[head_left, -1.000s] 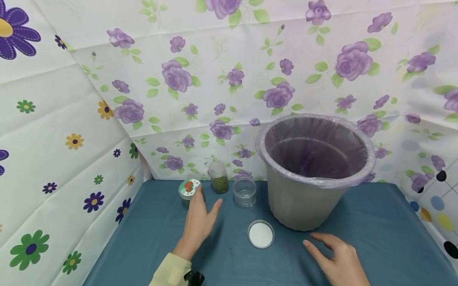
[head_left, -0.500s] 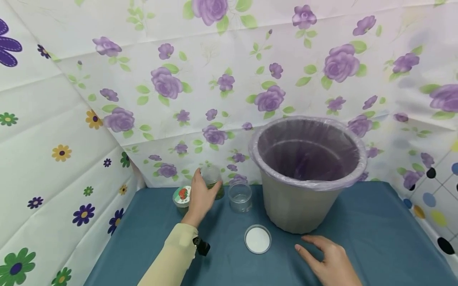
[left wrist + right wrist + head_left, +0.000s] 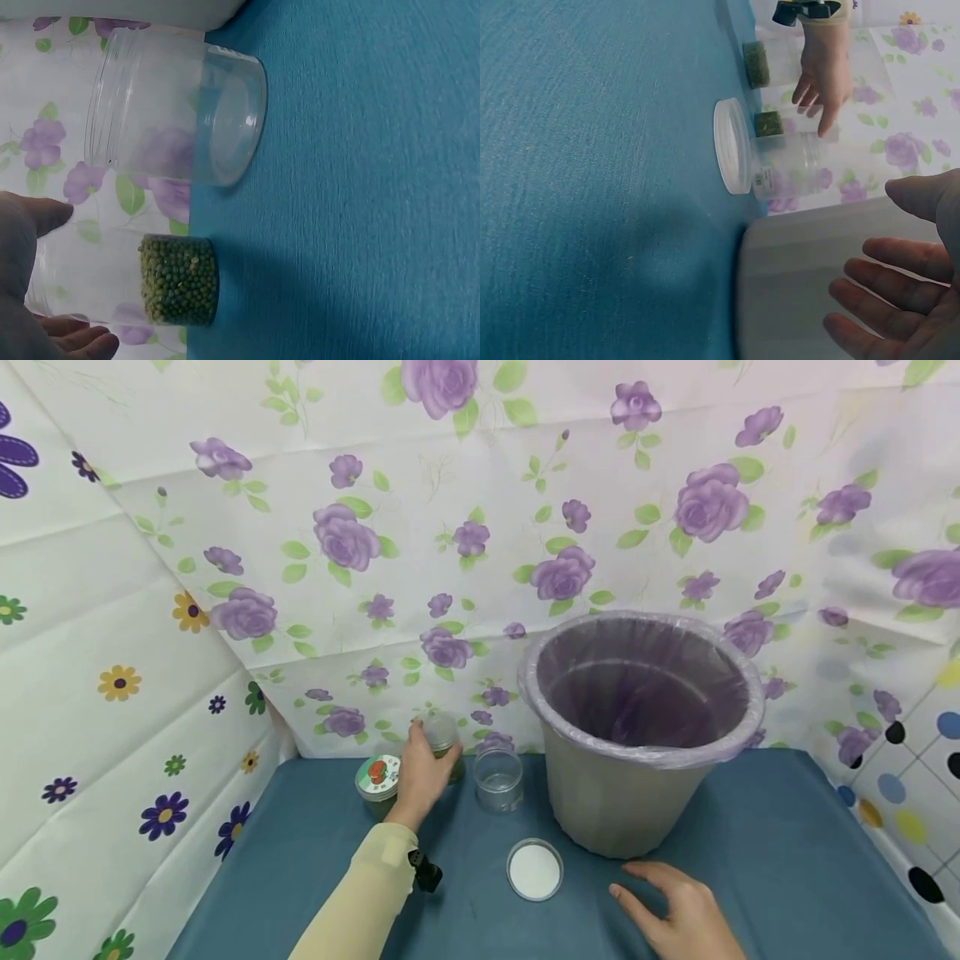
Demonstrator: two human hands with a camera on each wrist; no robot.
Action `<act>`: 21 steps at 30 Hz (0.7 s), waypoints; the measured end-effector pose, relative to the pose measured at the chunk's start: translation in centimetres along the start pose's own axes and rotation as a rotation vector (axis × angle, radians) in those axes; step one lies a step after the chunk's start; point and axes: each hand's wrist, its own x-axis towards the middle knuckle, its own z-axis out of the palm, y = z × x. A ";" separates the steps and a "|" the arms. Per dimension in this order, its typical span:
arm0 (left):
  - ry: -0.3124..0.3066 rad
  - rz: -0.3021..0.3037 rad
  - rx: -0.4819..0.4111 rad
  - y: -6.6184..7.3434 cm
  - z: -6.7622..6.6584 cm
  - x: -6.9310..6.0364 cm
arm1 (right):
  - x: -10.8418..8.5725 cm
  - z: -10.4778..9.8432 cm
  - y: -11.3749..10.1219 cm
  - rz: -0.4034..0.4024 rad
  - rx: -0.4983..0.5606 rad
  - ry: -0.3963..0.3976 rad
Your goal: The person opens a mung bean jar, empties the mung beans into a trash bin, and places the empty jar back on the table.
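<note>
My left hand [image 3: 423, 777] holds a clear jar [image 3: 442, 732] at its upper part, thumb on one side and fingers on the other. Green mung beans [image 3: 180, 281] fill the bottom of this jar, which stands on the blue cloth. Just left of the hand is a second jar [image 3: 377, 777] with a green-and-white label on top. To the right stands an empty clear jar [image 3: 498, 781]. Nearer lies a shallow round lid or dish [image 3: 535, 871], white inside a clear rim. My right hand [image 3: 682, 914] hovers before the bin, fingers spread and holding nothing.
A grey bin [image 3: 622, 810] with a purple plastic liner stands at the back right. Blue cloth [image 3: 787, 860] covers the table. Flower-patterned sheets [image 3: 450, 568] hang behind and at the left.
My left hand has moved from beside the labelled jar to the mung bean jar and its fingers have come round it. The right hand has barely moved. The view has shifted slightly.
</note>
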 end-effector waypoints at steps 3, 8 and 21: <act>0.024 -0.003 -0.012 0.0 0.3 0.0 | -0.1 0.0 -0.3 -0.020 -0.005 0.016; 0.060 -0.009 -0.025 0.1 0.8 -0.2 | -0.1 0.0 -0.6 -0.070 -0.018 0.049; 0.138 0.083 0.041 1.8 -1.6 -4.1 | 0.2 0.0 -1.2 -0.071 0.047 -0.035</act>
